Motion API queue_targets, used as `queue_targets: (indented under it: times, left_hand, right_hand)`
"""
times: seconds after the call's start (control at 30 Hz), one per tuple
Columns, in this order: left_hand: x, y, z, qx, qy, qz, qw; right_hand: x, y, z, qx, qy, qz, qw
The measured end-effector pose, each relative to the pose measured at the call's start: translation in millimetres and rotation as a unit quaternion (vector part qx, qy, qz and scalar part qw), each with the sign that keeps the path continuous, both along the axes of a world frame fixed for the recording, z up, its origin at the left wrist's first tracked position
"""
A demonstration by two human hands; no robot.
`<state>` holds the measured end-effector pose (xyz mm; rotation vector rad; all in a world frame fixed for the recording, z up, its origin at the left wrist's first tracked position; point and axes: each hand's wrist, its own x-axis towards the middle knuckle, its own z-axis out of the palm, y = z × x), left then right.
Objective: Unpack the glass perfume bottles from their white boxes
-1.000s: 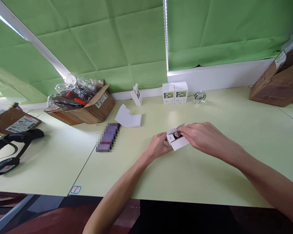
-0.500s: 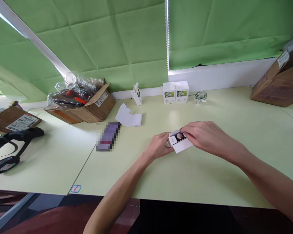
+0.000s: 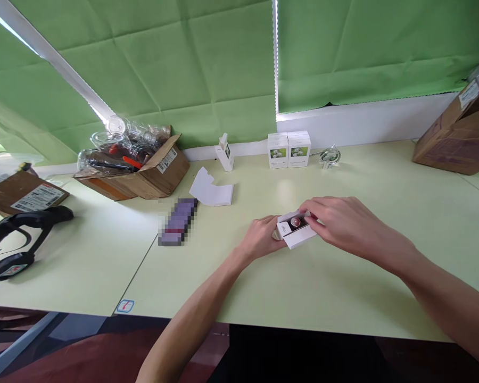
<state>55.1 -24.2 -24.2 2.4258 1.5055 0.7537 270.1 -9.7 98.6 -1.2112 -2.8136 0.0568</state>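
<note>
My left hand [image 3: 261, 238] is closed round the left end of a small white cardboard box [image 3: 300, 238], holding it just above the table. The box's lid flap stands open toward me. Inside it shows a round, shiny reddish-silver item [image 3: 295, 222] in a dark interior, beside a white printed piece. The fingers of my right hand [image 3: 335, 218] are bent and pressed together at the box's right end. They reach into or onto its opening, and what the fingertips grip there is hidden.
Two white boxes [image 3: 289, 152], a metal fitting [image 3: 329, 156] and a narrow white box [image 3: 225, 153] stand at the back. Folded white card [image 3: 212, 190] and a blurred phone-like item [image 3: 178, 222] lie left. Cartons [image 3: 159, 170] and a black headset [image 3: 27, 234] are farther left; another carton [image 3: 455, 133] stands right.
My right fingers have shifted slightly right along the box opening, uncovering more of its dark interior. My left hand keeps its hold on the box. The camera view has moved slightly.
</note>
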Motion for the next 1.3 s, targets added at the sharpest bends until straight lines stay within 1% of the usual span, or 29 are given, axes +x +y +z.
queue_targets:
  times: [0.13,0.23,0.3,0.43,0.53,0.63,0.7,0.8,0.97,1.13,1.3]
  left_hand:
    - [-0.6,0.1,2.2,-0.022,-0.011,-0.005,1.0]
    - [-1.0,-0.3,3.1,-0.02,-0.018,-0.008,1.0]
    - [-1.1,-0.5,2.8,-0.016,-0.018,-0.01,1.0]
    - [-1.5,-0.3,0.2,-0.003,-0.008,-0.015,1.0]
    - [-2.1,-0.1,-1.1,-0.001,-0.005,-0.016,1.0]
    - [-2.2,-0.4,-0.4,-0.01,-0.009,-0.017,1.0]
    - [-1.8,-0.9,0.9,-0.01,-0.008,-0.016,1.0]
    - [-0.4,-2.0,3.1,-0.004,-0.006,-0.014,1.0]
    - [1.9,-3.1,5.1,0.0,-0.001,-0.01,1.0]
    - [1.0,-1.5,4.2,-0.013,-0.005,-0.01,1.0]
    - [0.5,-1.0,3.4,-0.012,-0.019,-0.007,1.0]
  right_hand:
    - [7.4,4.6,0.1,0.016,-0.021,-0.017,1.0]
    - [10.5,8.1,-2.9,0.009,-0.05,-0.032,0.998]
    - [10.7,7.9,-3.7,0.006,-0.05,-0.032,0.998]
    - [11.6,4.5,-1.3,0.032,-0.035,-0.019,0.999]
    - [16.9,3.6,2.4,0.029,-0.027,-0.009,0.999]
    - [22.8,2.1,6.7,0.029,0.014,0.003,0.999]
    - [23.4,-0.7,8.2,0.025,0.053,0.037,0.998]
    - [17.4,-6.8,6.4,-0.002,0.074,0.085,0.994]
    - [1.4,-15.1,-1.9,-0.024,0.043,0.077,0.996]
    - [-6.2,-18.5,-6.7,-0.055,0.024,0.095,0.994]
    - [-7.6,-18.7,-12.5,-0.033,0.068,0.102,0.992]
